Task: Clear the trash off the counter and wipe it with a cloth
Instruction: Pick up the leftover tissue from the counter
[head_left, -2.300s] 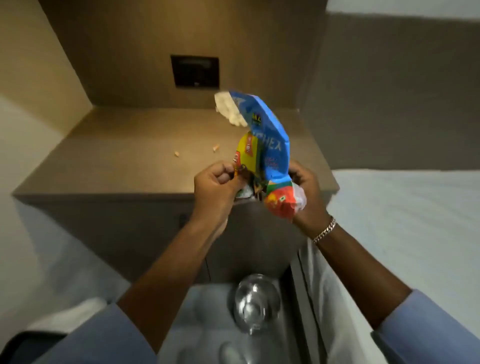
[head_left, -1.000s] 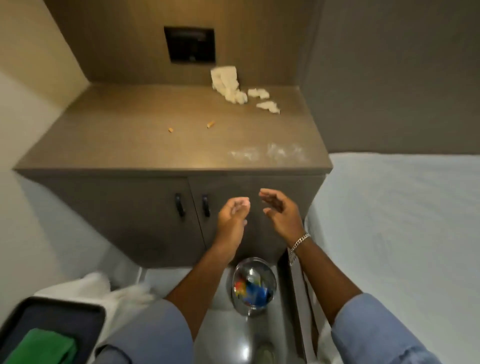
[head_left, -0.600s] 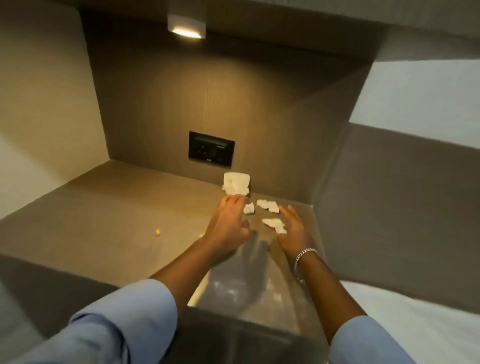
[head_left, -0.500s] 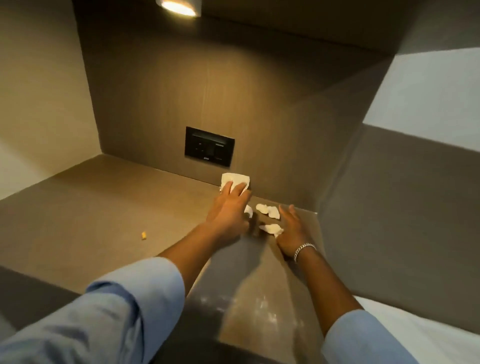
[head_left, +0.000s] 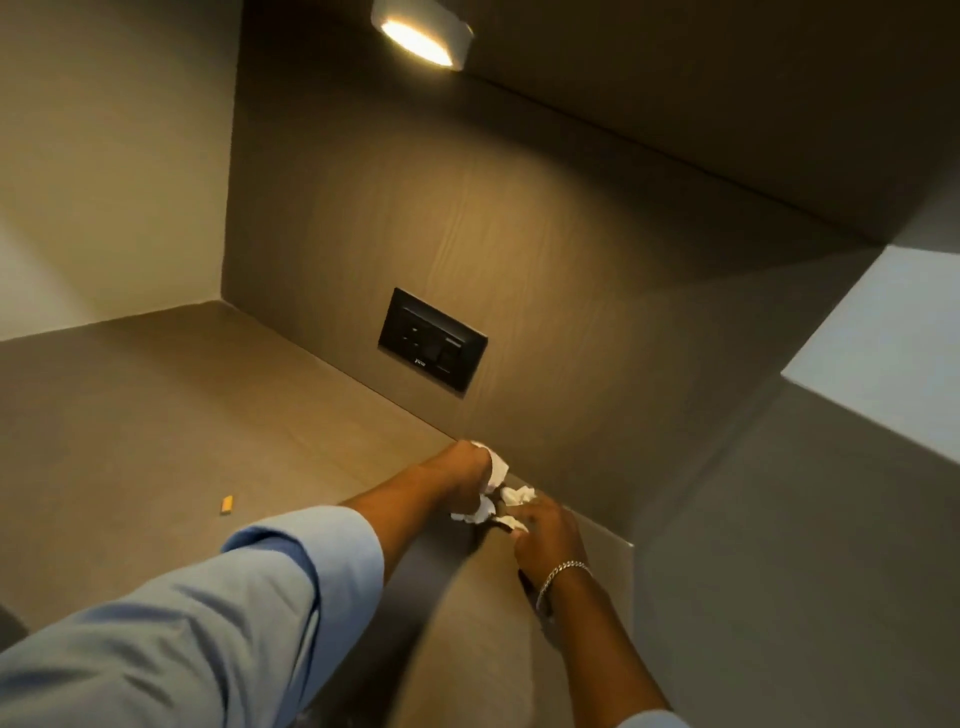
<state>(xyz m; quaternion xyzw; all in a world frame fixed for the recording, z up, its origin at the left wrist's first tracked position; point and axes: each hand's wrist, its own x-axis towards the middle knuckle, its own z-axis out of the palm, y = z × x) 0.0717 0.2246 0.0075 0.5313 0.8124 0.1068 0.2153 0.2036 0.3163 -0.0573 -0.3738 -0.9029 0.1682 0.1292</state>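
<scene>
Both of my hands are at the back right corner of the brown counter (head_left: 156, 426), among crumpled white tissue scraps. My left hand (head_left: 460, 478) is closed around a wad of white tissue (head_left: 497, 467), with more white paper showing under its fingers. My right hand (head_left: 545, 527) rests on the counter just right of it, fingertips touching a small tissue scrap (head_left: 511, 522). Another loose scrap (head_left: 519, 494) lies between the hands, against the back wall. A small orange crumb (head_left: 227, 504) lies on the counter to the left.
A black socket panel (head_left: 432, 347) is set in the back wall above the hands. A lamp (head_left: 418, 36) shines overhead. Walls close the counter at the back and left; its right end (head_left: 623, 545) stops just past my right hand.
After the wrappers dropped into the bin below, both hands rose to the back of the counter. In the last half second my left hand closed over the big tissue wad and my right reached a scrap.
</scene>
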